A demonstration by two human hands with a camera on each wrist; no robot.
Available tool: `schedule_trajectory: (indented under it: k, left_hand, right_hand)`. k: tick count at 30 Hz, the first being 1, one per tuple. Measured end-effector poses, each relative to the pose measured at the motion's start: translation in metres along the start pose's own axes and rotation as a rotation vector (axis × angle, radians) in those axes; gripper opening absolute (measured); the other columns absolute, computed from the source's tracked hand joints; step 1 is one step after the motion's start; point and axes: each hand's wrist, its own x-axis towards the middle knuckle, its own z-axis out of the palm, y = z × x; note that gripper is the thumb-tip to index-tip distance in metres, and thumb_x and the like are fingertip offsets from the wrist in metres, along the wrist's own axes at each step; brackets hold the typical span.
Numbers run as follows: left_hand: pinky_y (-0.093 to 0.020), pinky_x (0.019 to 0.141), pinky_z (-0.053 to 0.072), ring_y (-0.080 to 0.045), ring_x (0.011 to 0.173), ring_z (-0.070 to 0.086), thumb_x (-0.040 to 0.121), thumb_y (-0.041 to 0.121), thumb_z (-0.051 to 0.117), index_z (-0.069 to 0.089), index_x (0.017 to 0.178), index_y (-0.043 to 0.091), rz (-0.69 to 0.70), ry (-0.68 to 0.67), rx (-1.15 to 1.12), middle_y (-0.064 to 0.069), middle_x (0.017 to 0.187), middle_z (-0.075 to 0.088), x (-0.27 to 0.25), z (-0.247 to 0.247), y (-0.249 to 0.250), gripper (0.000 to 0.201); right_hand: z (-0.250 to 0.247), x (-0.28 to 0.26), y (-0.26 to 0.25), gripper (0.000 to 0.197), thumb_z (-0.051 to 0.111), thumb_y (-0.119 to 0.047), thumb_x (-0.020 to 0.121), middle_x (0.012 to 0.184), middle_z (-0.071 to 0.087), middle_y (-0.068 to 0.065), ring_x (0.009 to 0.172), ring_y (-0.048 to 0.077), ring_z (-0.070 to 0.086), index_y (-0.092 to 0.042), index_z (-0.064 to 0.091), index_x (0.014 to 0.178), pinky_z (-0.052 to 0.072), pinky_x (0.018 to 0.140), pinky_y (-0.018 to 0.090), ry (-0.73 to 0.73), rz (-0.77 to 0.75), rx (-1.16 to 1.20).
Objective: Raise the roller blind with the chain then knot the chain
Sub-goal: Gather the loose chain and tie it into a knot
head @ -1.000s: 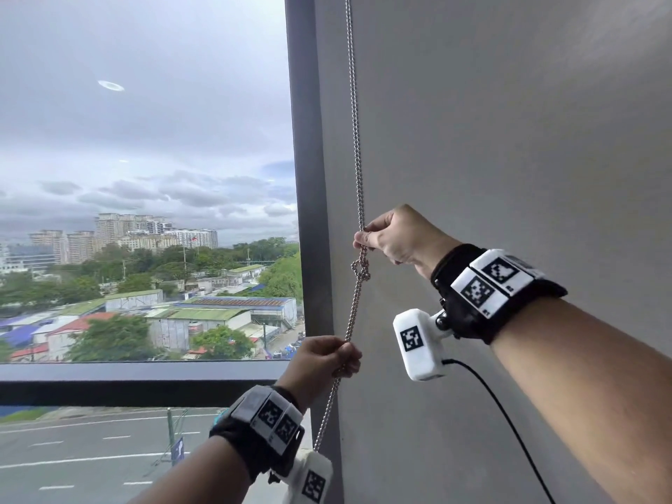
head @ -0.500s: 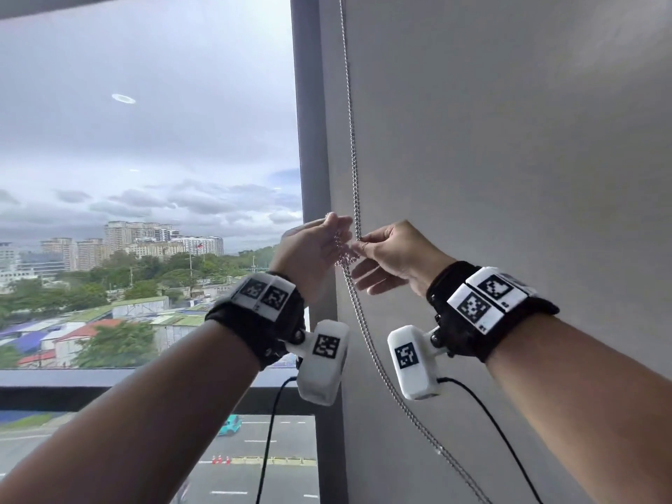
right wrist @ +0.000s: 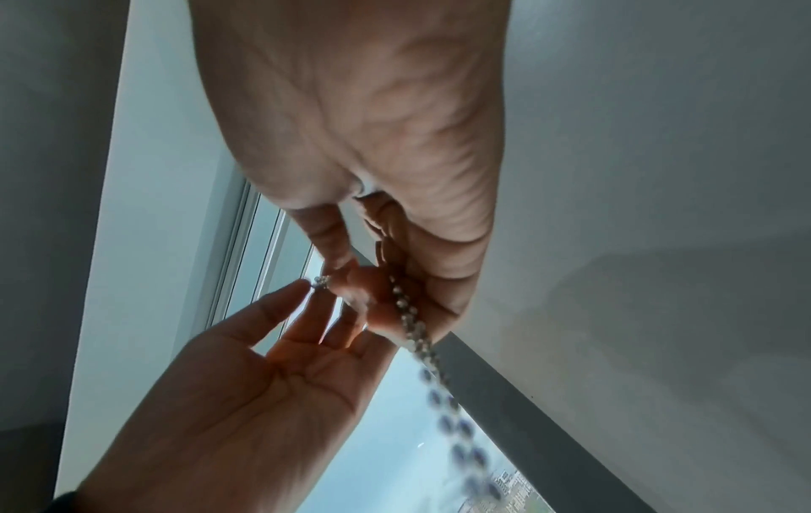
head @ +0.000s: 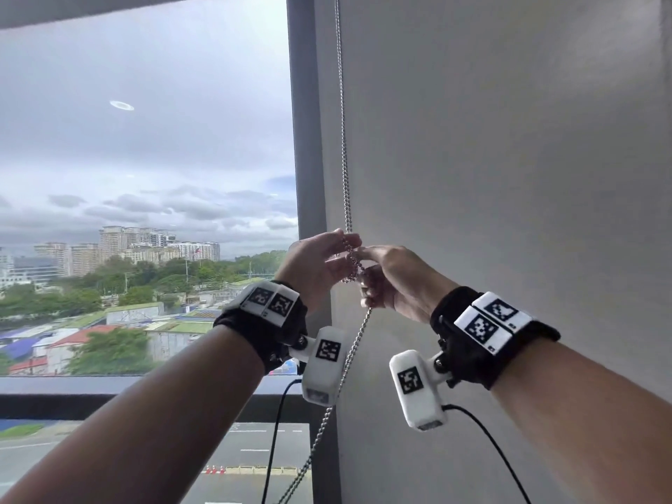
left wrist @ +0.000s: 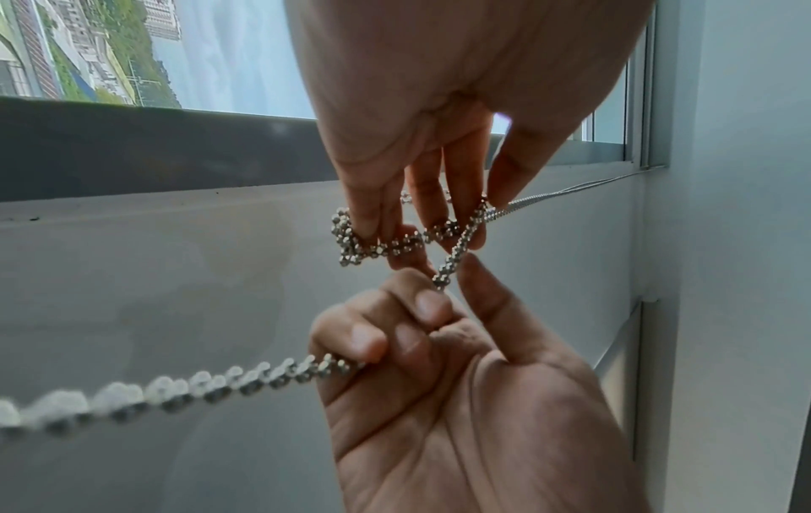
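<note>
A metal bead chain point(head: 343, 158) hangs down beside the window post. At chest height it is bunched into a loose loop point(head: 352, 265) between both hands. My left hand point(head: 320, 265) has its fingers pushed through that loop point(left wrist: 351, 239), and its thumb pinches the strand coming from above. My right hand point(head: 396, 285) grips the chain just under the loop with curled fingers point(left wrist: 395, 340). In the right wrist view the right hand point(right wrist: 373, 121) holds the strand point(right wrist: 410, 312) while the left palm point(right wrist: 263, 399) faces up. A grey band point(head: 72, 9) at the top left looks like the raised blind's edge.
A grey window post point(head: 305, 140) stands just left of the chain and a plain grey wall point(head: 509, 176) fills the right. A dark sill point(head: 109, 391) runs below the glass. The slack chain point(head: 327, 416) trails down left past the wrist camera cables point(head: 276, 431).
My left hand let go of the chain low down, rose to meet the right hand and went into the loop. The slack below swung from the right to the left.
</note>
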Motion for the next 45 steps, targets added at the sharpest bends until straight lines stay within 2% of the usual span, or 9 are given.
schedule_trajectory:
  k: [4,9,12,14,22,28,33,38,45]
  left_hand:
    - [-0.04,0.069,0.058,-0.028,0.065,0.066,0.086,-0.008,0.037,0.062,0.097,-0.001,0.008,0.037,0.003,-0.011,0.078,0.062,0.0,-0.007,0.001,0.028]
    - [-0.032,0.049,0.055,-0.03,0.056,0.067,0.082,-0.01,0.053,0.066,0.096,0.001,0.09,0.07,0.088,-0.009,0.078,0.07,-0.005,-0.014,0.001,0.021]
    - [-0.029,0.043,0.051,-0.028,0.051,0.066,0.077,-0.011,0.06,0.06,0.096,0.0,0.094,0.056,0.092,-0.012,0.081,0.071,-0.006,-0.014,0.005,0.022]
    - [-0.03,0.041,0.052,-0.031,0.052,0.067,0.077,-0.008,0.064,0.047,0.097,0.007,0.038,0.035,0.067,-0.018,0.079,0.071,-0.005,-0.011,0.007,0.03]
    - [-0.037,0.068,0.06,-0.032,0.067,0.071,0.08,-0.001,0.065,0.039,0.127,0.001,-0.055,-0.067,0.104,-0.026,0.094,0.068,-0.003,-0.003,0.002,0.054]
    - [-0.027,0.06,0.058,-0.019,0.062,0.068,0.078,0.004,0.068,0.046,0.124,-0.005,-0.023,-0.019,0.104,-0.017,0.091,0.066,0.001,-0.003,-0.003,0.052]
    - [-0.033,0.071,0.059,-0.032,0.085,0.065,0.076,0.009,0.072,0.05,0.121,-0.008,-0.024,-0.013,0.142,-0.03,0.112,0.064,0.0,-0.007,-0.003,0.053]
    - [-0.032,0.069,0.06,-0.029,0.08,0.067,0.074,0.003,0.072,0.05,0.12,-0.009,0.003,0.046,0.152,-0.027,0.108,0.065,-0.002,-0.007,-0.002,0.052]
    - [-0.027,0.061,0.058,-0.02,0.067,0.067,0.07,-0.002,0.073,0.055,0.114,0.0,-0.003,0.039,0.256,-0.017,0.095,0.067,-0.004,-0.012,0.004,0.048]
  right_hand:
    - [-0.003,0.002,-0.004,0.009,0.053,0.001,0.079,0.064,0.049,0.009,0.055,0.017,0.042,-0.003,0.06,0.077,0.038,0.051,0.031,0.044,-0.105,-0.158]
    - [-0.003,0.012,-0.014,0.006,0.068,-0.003,0.083,0.066,0.064,0.008,0.056,0.016,0.056,-0.004,0.072,0.079,0.053,0.058,0.03,0.201,-0.268,-0.386]
    - [-0.001,0.02,-0.02,0.003,0.076,-0.013,0.08,0.058,0.063,-0.005,0.04,0.0,0.049,-0.01,0.077,0.08,0.041,0.047,0.017,0.286,-0.35,-0.49]
    - [0.003,0.022,-0.024,0.003,0.075,-0.012,0.081,0.058,0.065,-0.001,0.035,0.003,0.048,-0.009,0.076,0.081,0.04,0.041,0.02,0.311,-0.342,-0.443]
    - [0.009,0.024,-0.03,0.012,0.06,-0.003,0.091,0.081,0.071,0.014,0.054,0.019,0.065,-0.009,0.07,0.091,0.061,0.066,0.042,0.216,-0.191,-0.137]
    - [0.006,0.019,-0.03,0.014,0.059,-0.003,0.092,0.079,0.072,0.016,0.061,0.027,0.069,-0.008,0.068,0.101,0.061,0.058,0.042,0.129,-0.09,0.021]
    - [0.006,0.018,-0.029,0.014,0.054,-0.003,0.094,0.07,0.07,0.013,0.056,0.026,0.069,-0.009,0.066,0.096,0.06,0.056,0.039,0.088,-0.073,0.037]
    - [0.01,0.017,-0.03,0.014,0.054,-0.005,0.094,0.073,0.068,0.012,0.056,0.024,0.068,-0.012,0.066,0.093,0.061,0.055,0.036,0.119,-0.086,0.019]
    - [0.007,0.018,-0.024,0.033,0.035,-0.026,0.103,0.097,0.067,0.007,0.078,0.024,0.064,-0.014,0.06,0.122,0.046,0.069,0.036,0.069,0.07,-0.117]
